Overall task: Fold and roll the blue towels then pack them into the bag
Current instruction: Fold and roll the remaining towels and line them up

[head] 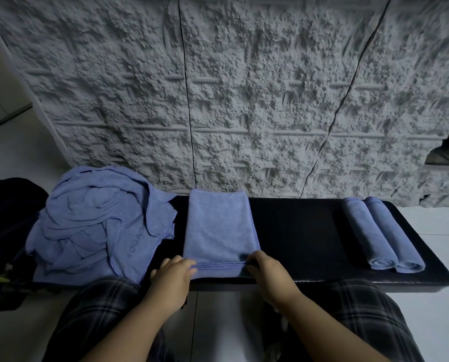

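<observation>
folded blue towel [219,231] is lying on the black bench [296,231], its near hem being pinched by left hand [173,279] and right hand [269,276]. rolled towels [382,236] are sitting right of the right hand; the towel heap [92,223] and dark bag [6,231], contents unseen, left.

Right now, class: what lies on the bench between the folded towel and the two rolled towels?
In the head view, only bare black bench top lies between the folded towel and the rolled towels.

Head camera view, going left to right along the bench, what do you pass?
Black bag → pile of unfolded blue towels → folded towel, near edge pinched by left hand and right hand → two rolled towels.
</observation>
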Demonstrator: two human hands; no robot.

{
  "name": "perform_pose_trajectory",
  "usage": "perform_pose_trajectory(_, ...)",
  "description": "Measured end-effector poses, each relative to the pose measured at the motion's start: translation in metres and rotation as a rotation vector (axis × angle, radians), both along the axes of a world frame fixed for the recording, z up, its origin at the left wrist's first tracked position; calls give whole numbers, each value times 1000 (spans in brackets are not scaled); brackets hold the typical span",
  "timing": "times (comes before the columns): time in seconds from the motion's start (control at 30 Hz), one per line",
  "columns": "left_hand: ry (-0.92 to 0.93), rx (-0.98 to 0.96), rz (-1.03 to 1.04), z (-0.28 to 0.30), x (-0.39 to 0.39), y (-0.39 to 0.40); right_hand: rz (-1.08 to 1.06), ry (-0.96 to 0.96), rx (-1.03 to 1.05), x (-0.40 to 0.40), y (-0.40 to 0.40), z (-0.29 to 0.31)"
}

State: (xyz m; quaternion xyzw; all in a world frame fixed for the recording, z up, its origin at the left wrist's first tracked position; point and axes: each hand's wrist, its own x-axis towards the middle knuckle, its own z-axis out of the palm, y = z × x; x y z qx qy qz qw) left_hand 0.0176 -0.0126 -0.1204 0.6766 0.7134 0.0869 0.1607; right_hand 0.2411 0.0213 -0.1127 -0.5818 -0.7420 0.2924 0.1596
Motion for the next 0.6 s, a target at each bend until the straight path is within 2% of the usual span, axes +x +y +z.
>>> perform_pose_trajectory(0.1, -35, -28, 87, -3, -2, 2, -67, 55, -36, -2, 1, -3)
perform_pose_trajectory(0.2, -133, 71, 179, -5, -1, 2, -103, 57, -29, -4, 1, -7)
perform_pose_trajectory(0.3, -134, 169, 199, -6, 1, 1, -102, -57, 34, -3, 2, -10)
perform_pose_trajectory(0.4, -41, 321, 97, -5, 3, 0, -89, -244, 254, -6, 2, -4)
perform_pose_trajectory(0.5, 171, 417, -123, 3, 8, 0, 11, -281, 390, -8, 2, -2)
perform_pose_trajectory(0.6, 233, 424, -223, 0, 12, 0, 100, -228, 332, -8, 1, -7)
